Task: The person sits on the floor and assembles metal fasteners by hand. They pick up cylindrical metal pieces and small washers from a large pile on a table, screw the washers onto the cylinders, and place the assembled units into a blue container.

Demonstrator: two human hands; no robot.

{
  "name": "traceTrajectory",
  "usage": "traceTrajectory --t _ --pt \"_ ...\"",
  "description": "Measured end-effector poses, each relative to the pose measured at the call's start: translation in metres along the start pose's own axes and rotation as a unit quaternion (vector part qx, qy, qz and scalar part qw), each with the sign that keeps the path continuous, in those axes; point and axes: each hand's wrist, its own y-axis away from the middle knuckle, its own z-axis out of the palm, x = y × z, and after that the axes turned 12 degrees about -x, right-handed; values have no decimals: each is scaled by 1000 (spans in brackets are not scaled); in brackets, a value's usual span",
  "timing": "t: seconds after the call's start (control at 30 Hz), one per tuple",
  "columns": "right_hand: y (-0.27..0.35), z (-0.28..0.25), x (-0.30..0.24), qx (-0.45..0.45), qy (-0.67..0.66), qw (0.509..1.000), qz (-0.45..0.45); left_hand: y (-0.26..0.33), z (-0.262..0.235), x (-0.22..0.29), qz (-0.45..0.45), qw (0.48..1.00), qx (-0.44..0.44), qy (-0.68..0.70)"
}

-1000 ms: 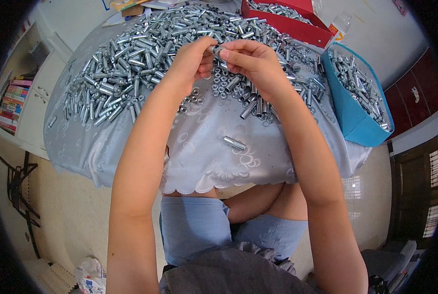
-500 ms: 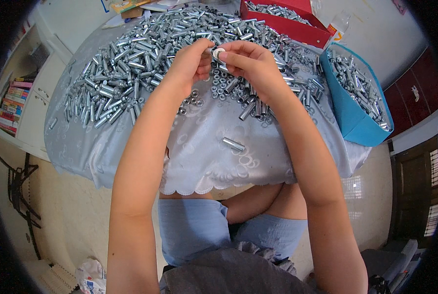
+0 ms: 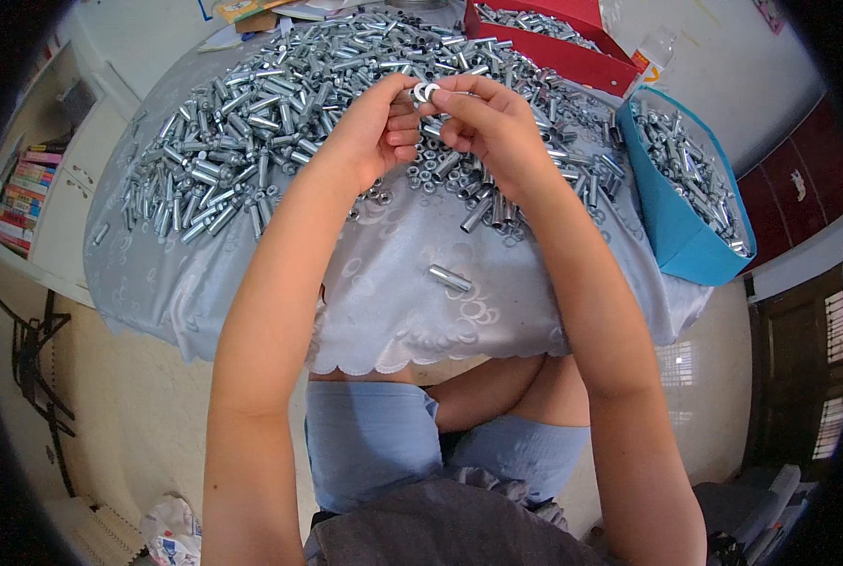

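With fingers nearly together, the left hand [image 3: 372,132] and the right hand [image 3: 493,118] are pinching small shiny rings [image 3: 431,91] between them, over the metal pile [image 3: 251,123] on the table [image 3: 365,311]; if smooth surfaces are weakening the pinch, one could be dropping

One left hand [image 3: 372,132], one right hand [image 3: 499,124] — both mine.
I count one red box [image 3: 596,68], one blue bin [image 3: 683,238], one plastic bottle [image 3: 655,52], one tablecloth [image 3: 393,311], one stray metal sleeve [image 3: 450,277]; the heaped sleeves [image 3: 251,113] and loose nuts [image 3: 428,174] — too many to number.
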Motion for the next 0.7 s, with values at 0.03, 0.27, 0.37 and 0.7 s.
traceTrajectory --t 0.03,0.27,0.37,0.7 --pt "0 1 0 2 -9 1000 4 0 -2 1 -7 1000 -9 12" --pt "0 0 -1 2 -5 1000 1 0 1 1 7 994 17 105" --pt "0 1 -2 -2 4 1000 7 -2 -8 4 20 983 3 184" --pt "9 4 11 -121 431 891 -75 -2 -29 7 75 945 -12 317"
